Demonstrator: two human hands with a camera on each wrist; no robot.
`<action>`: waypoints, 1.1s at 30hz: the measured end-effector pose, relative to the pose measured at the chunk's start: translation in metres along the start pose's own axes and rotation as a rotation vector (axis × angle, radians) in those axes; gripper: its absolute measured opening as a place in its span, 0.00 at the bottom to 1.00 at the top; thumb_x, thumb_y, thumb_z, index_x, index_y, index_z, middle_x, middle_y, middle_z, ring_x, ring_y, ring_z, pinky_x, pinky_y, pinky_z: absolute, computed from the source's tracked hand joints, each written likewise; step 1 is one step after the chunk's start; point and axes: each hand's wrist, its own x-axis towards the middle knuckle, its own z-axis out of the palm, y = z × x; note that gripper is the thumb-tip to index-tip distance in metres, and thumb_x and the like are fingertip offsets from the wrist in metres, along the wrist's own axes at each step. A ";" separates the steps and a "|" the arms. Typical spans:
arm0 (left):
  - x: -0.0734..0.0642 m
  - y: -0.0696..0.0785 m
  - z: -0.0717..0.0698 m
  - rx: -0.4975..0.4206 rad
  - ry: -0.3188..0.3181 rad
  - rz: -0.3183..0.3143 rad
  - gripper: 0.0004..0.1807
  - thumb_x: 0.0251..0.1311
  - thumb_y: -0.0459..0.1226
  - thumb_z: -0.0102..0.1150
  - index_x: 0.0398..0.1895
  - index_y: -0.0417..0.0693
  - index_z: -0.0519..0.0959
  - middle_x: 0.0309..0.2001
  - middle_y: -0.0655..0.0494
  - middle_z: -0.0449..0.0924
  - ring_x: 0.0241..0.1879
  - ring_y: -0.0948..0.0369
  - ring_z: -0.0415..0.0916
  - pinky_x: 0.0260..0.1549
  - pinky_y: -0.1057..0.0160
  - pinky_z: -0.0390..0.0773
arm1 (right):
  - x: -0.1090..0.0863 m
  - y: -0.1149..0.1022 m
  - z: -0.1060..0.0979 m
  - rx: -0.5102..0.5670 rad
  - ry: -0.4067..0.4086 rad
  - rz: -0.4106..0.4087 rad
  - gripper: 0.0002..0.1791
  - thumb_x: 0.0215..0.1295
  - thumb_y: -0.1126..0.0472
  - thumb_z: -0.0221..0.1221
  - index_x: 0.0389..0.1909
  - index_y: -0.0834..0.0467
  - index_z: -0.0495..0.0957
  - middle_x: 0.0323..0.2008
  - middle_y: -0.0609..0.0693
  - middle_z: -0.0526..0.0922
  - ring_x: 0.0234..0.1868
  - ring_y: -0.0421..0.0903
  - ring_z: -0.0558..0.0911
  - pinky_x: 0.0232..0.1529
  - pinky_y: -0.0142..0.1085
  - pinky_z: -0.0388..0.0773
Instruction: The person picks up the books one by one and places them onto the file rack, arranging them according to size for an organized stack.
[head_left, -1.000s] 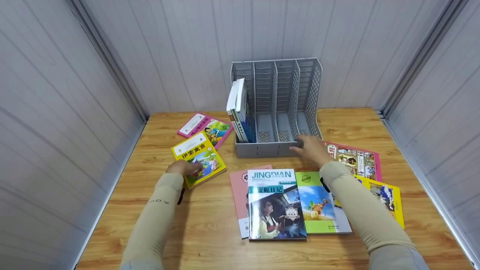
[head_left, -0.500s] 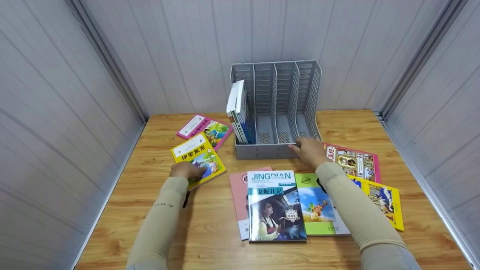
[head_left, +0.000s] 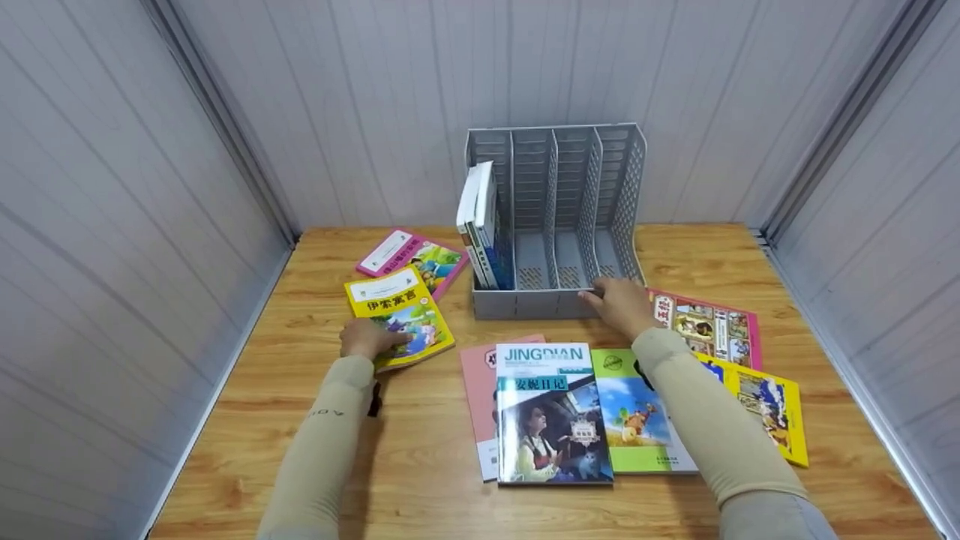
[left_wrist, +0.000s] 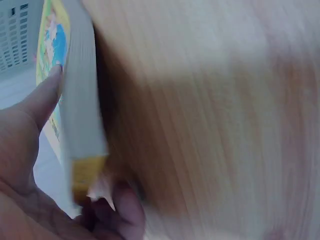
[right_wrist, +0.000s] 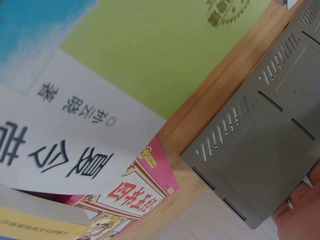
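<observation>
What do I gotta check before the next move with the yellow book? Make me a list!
1. Left hand holds the rectangular yellow paper book: ok, thumb on the cover, fingers curled by its edge.
2. Right hand is on the grey plastic four-slot rack: ok, at the front right corner.
3. White-edged paper books stand in the leftmost slot: ok.
4. Yellow book is apart from the rectangular pink paper book behind: cannot tell, they overlap in the head view.
5. Whole yellow book is off the brown wooden table: cannot tell.
6. Pink-and-white paper book in front is uncovered: not ok, a glossy dark paperback partly covers it.
</observation>
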 end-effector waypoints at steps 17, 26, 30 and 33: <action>0.012 0.007 0.009 -0.203 -0.031 0.294 0.29 0.70 0.26 0.52 0.75 0.37 0.71 0.68 0.35 0.79 0.68 0.43 0.77 0.75 0.42 0.73 | -0.001 0.002 0.004 -0.053 0.076 -0.053 0.30 0.81 0.42 0.60 0.62 0.65 0.84 0.56 0.65 0.90 0.57 0.66 0.87 0.65 0.63 0.80; 0.005 0.003 0.009 -0.224 -0.073 0.359 0.30 0.76 0.30 0.51 0.80 0.41 0.64 0.69 0.36 0.77 0.65 0.44 0.78 0.73 0.42 0.75 | -0.002 0.005 0.010 -0.016 0.087 -0.044 0.29 0.81 0.42 0.60 0.62 0.65 0.84 0.56 0.65 0.89 0.59 0.66 0.86 0.70 0.64 0.76; 0.000 0.006 0.006 -0.256 -0.063 0.396 0.28 0.79 0.33 0.52 0.79 0.43 0.66 0.67 0.37 0.78 0.63 0.45 0.79 0.71 0.42 0.78 | -0.002 0.006 0.010 0.003 0.089 -0.038 0.30 0.81 0.42 0.60 0.65 0.65 0.83 0.60 0.65 0.88 0.63 0.67 0.84 0.74 0.65 0.71; -0.004 0.009 0.003 -0.281 -0.062 0.413 0.27 0.80 0.34 0.52 0.78 0.44 0.67 0.66 0.38 0.79 0.61 0.45 0.80 0.69 0.43 0.80 | -0.001 0.006 0.011 0.014 0.091 -0.034 0.30 0.81 0.42 0.60 0.65 0.64 0.83 0.61 0.65 0.87 0.64 0.67 0.84 0.75 0.65 0.69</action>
